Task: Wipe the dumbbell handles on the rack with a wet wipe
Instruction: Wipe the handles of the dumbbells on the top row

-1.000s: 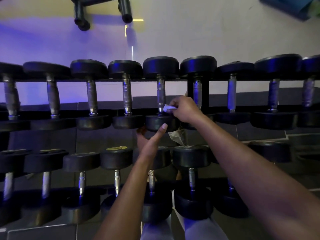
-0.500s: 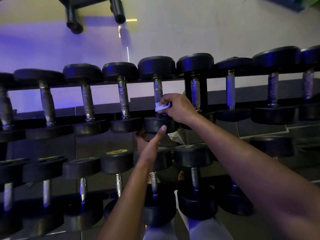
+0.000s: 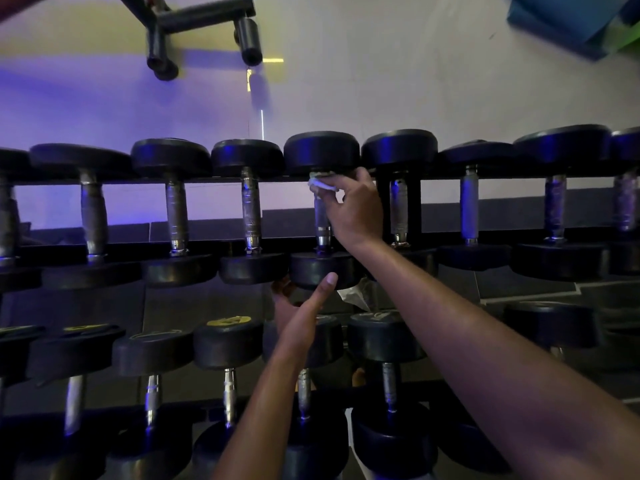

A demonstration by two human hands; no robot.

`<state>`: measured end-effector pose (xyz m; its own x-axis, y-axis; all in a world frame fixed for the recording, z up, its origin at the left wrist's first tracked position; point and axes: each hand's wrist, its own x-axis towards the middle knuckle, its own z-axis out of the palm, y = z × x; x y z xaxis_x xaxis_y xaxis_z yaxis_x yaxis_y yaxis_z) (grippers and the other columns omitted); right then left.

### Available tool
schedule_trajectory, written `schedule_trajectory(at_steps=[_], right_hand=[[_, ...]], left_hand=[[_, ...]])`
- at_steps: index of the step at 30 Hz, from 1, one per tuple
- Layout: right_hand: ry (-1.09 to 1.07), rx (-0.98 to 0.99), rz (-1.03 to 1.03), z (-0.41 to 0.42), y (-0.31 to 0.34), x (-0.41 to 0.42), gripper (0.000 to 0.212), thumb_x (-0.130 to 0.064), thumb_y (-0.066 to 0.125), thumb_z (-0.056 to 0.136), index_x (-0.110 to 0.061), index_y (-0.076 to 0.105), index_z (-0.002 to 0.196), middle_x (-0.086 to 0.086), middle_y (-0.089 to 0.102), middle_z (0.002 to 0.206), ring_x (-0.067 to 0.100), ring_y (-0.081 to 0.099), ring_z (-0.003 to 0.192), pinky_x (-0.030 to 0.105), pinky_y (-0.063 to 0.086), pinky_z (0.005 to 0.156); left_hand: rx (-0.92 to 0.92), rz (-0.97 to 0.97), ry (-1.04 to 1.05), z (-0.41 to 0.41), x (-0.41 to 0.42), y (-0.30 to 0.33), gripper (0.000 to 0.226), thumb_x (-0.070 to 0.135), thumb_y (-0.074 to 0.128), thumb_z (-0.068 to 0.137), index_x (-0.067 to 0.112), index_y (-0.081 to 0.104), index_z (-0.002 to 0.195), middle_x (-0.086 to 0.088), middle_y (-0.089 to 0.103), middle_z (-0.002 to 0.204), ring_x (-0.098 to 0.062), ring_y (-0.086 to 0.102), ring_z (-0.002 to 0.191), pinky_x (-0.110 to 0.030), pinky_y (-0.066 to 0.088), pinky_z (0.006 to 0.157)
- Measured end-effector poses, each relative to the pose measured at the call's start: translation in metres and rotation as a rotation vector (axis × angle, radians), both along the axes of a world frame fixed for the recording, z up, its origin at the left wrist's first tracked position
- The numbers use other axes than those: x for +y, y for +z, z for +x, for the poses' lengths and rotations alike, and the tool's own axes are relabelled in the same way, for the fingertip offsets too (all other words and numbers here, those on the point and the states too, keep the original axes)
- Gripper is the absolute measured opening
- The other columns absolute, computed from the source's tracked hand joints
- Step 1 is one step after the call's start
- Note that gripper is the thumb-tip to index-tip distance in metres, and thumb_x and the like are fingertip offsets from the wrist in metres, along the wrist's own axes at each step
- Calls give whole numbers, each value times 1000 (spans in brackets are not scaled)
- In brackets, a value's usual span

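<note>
Dim gym lighting with a violet cast fills the scene, and a two-tier dumbbell rack (image 3: pixel 104 249) spans the whole width of the frame.

Nearest, at the bottom centre, two bare forearms reach up and away. The left hand (image 3: pixel 298 317) sits at centre frame, its thumb laid against the near black head of an upper-tier dumbbell (image 3: pixel 322 202); its fingers go under that head, so I cannot tell whether they grip. A crinkled packet (image 3: pixel 356 294) shows just right of this hand, partly hidden behind the right forearm.

Slightly farther, the right hand (image 3: pixel 353 206) is curled around the top of that dumbbell's metal handle (image 3: pixel 322 220), pinching a small white wet wipe (image 3: pixel 322 183) against it just below the far head.

The wipe looks soft, limp and light, likely to bunch, so wrapping it round the bar suits it. The dumbbell is probably heavy and stiff; the bar appears textured, giving grip even when damp.

Lower-tier dumbbells stand across the lower frame, some with yellow labels. Beyond the rack is a pale wall (image 3: pixel 381 81), a dark metal bracket (image 3: pixel 204 26) at upper left, and a blue object (image 3: pixel 568 22) at upper right.
</note>
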<state>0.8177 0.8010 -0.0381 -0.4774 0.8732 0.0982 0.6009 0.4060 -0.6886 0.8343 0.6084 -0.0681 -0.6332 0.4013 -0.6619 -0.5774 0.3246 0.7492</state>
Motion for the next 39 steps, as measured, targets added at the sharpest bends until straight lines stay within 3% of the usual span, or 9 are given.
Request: schedule_trajectory(at_steps=[7, 10, 13, 18, 22, 26, 29, 31, 39], right_hand=[[48, -378, 418, -18, -7, -16, 21, -42, 67, 97, -44, 76, 116, 5, 61, 102, 32, 69, 77, 39, 49, 69], [85, -395, 323, -21, -6, -19, 24, -41, 61, 101, -43, 74, 122, 6, 61, 114, 33, 70, 80, 41, 50, 74], [-2, -174, 194, -7, 0, -11, 21, -41, 66, 97, -38, 77, 114, 0, 67, 110, 32, 70, 86, 38, 51, 71], [-313, 162, -534, -2, -1, 12, 21, -46, 82, 87, -26, 72, 85, -13, 75, 73, 12, 73, 73, 31, 52, 67], [-338, 331, -971, -8, 0, 23, 13, -16, 76, 94, -26, 69, 97, -7, 74, 80, 13, 72, 71, 35, 52, 79], [-279, 372, -1046, -4, 5, 28, 29, 9, 63, 89, -19, 72, 90, -4, 72, 78, 17, 68, 79, 38, 62, 84], [-181, 388, -1018, 4, 11, 34, 5, -16, 71, 97, -16, 72, 92, -1, 73, 82, 16, 69, 76, 36, 63, 80], [-132, 396, -1018, 10, 8, 37, 11, -26, 71, 100, -16, 73, 95, 2, 75, 86, 18, 72, 79, 37, 63, 85], [-216, 439, -1056, 2, 4, 43, 24, -10, 90, 82, -12, 75, 100, 1, 80, 93, 16, 78, 82, 33, 65, 80]], left_hand=[[-26, 24, -7, 0, 0, -1, 127, 85, 95, 40, 38, 46, 148, 24, 60, 135, -23, 66, 130, -56, 52, 115], [-28, 30, -5, 1, -1, -1, 127, 88, 94, 35, 41, 49, 144, 20, 63, 135, -26, 67, 128, -57, 53, 115], [-20, 19, -4, 1, -2, -2, 121, 88, 94, 37, 43, 50, 141, 17, 65, 136, -25, 67, 127, -57, 53, 114], [-28, 8, 2, 3, -2, -6, 118, 86, 95, 42, 43, 50, 143, 17, 69, 136, -24, 68, 128, -60, 52, 115], [-11, 13, -1, 4, 0, -6, 113, 84, 95, 47, 40, 52, 142, 14, 71, 136, -25, 70, 126, -61, 53, 113], [1, 21, -11, 4, -1, -5, 111, 82, 96, 49, 40, 52, 142, 13, 71, 136, -26, 70, 126, -62, 54, 112], [9, 23, -23, 3, -2, -5, 109, 80, 96, 51, 41, 53, 142, 14, 71, 134, -26, 70, 126, -60, 54, 112], [11, 25, -21, 3, -3, -7, 109, 80, 96, 50, 41, 53, 143, 15, 71, 134, -26, 70, 127, -59, 55, 112], [27, 4, -38, 3, -4, -13, 108, 85, 94, 49, 42, 52, 139, 16, 71, 131, -26, 72, 124, -56, 58, 108]])
